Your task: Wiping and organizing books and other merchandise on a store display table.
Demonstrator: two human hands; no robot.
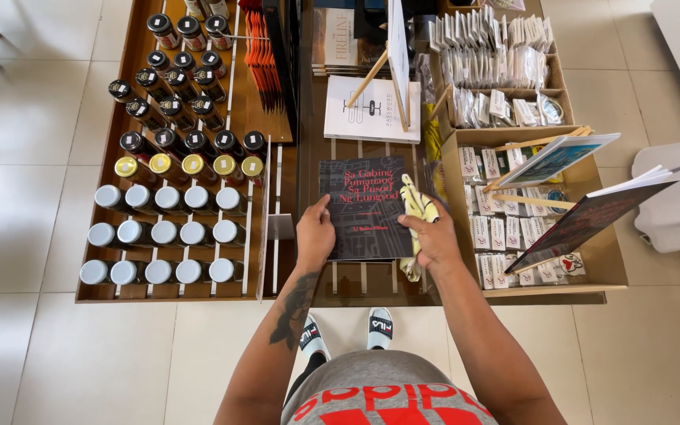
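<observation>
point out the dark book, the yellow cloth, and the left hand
dark book (364, 201), head view, middle of front cover
yellow cloth (417, 206), head view, upper folds
left hand (314, 236), head view, back of hand

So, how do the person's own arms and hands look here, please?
Both arms are bare, with no sleeves in view. The left forearm carries a dark tattoo near the wrist. The left hand and right hand wear no gloves; no rings or watch can be seen.

A dark book (365, 206) with red lettering and a faint grid pattern is seen beside a pale yellow cloth (419, 211). Jars (168, 234) are capped in silver, gold and black on a brown wooden table (198, 293). A white book (371, 110) is marked in black.
</observation>
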